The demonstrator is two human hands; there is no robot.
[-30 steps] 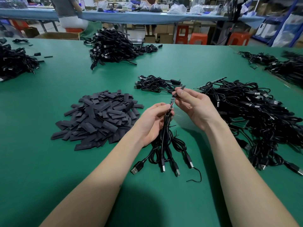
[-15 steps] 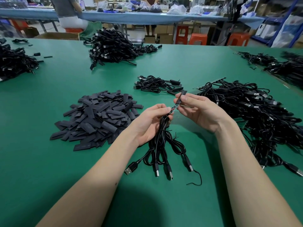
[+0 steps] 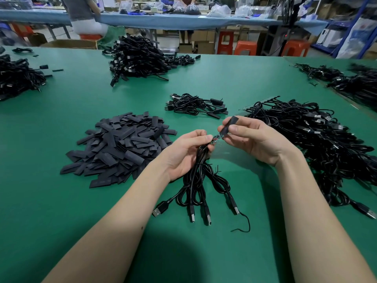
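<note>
A moment ago you held the little board (image 3: 216, 138) almost straight up in the middle of the frame, and the black sleeve (image 3: 229, 125) looked thin at its top end. Now you have tipped the board over to the right, and the sleeve has turned so its flat side shows, with its mouth over the board's tip. Your right hand (image 3: 255, 141) pinches the sleeve between thumb and fingers. Your left hand (image 3: 183, 152) is curled tight round the bunch of cables (image 3: 199, 174), just below the board. The plugs lie on the green table (image 3: 61, 211) in the lower middle. It looks like the sleeve has just begun to go on, so you likely push it down next until the board is covered
</note>
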